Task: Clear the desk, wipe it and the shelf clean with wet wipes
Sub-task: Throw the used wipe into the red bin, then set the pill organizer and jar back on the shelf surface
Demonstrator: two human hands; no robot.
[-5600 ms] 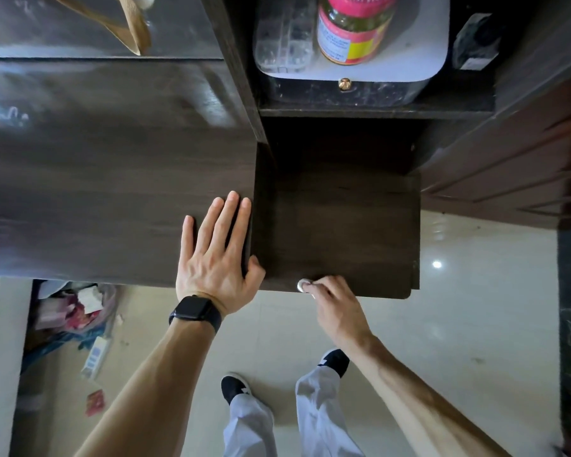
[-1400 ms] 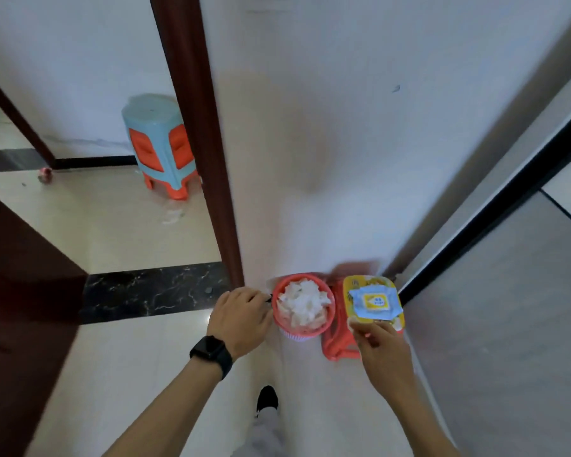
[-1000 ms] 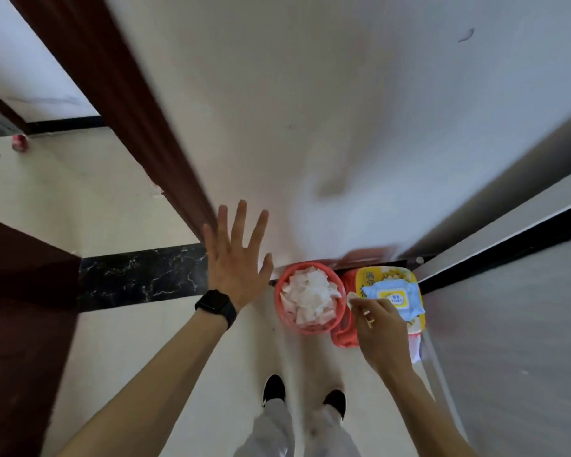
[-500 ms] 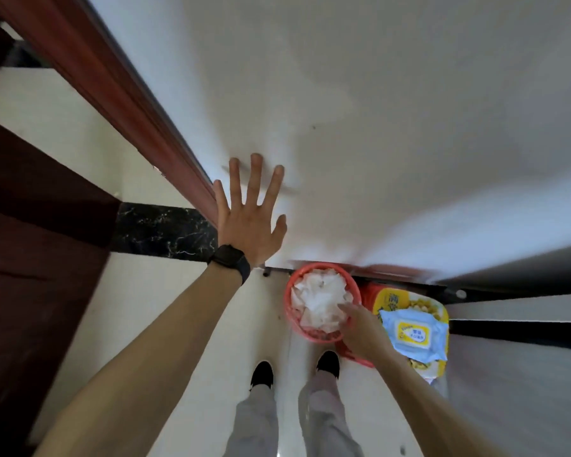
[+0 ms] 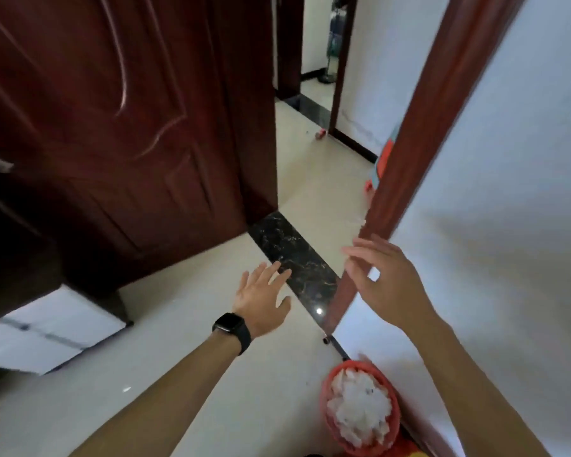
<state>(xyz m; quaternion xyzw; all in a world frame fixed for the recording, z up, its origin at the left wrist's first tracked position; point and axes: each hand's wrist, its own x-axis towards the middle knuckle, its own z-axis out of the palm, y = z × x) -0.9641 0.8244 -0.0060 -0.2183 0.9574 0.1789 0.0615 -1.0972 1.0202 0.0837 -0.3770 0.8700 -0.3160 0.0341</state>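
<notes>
On the far left I see a dark red door (image 5: 129, 133) standing open, with a pale flat board (image 5: 43, 338) lying on the floor tiles (image 5: 185, 364) below it. Moving right, my left hand (image 5: 261, 298) is out in front over the floor, palm down, fingers spread and empty, a black watch (image 5: 233, 329) on the wrist. Beyond it a strip of black marble threshold (image 5: 294, 258) crosses the doorway, and the red-brown door frame (image 5: 419, 133) rises beside it. My right hand (image 5: 386, 282) is raised in front of that frame and the white wall (image 5: 508, 192), fingers loosely open with the thumb near the fingertips; I see no wipe in it, though motion blur makes the fingertips hard to read. Low on the right, against the wall, sits the red basket (image 5: 327, 387), heaped with crumpled white wipes (image 5: 360, 410). The wet-wipe pack, the desk and the shelf are all out of view here. I judge this as a pause between wiping passes: a spent wipe seems disposed of, and both hands are free. The next move, as I read it, calls for turning back toward the basket side to find the pack, pinching out a fresh wipe with one hand while steadying the pack with the other, then carrying it to whatever surface is left to clean.
</notes>
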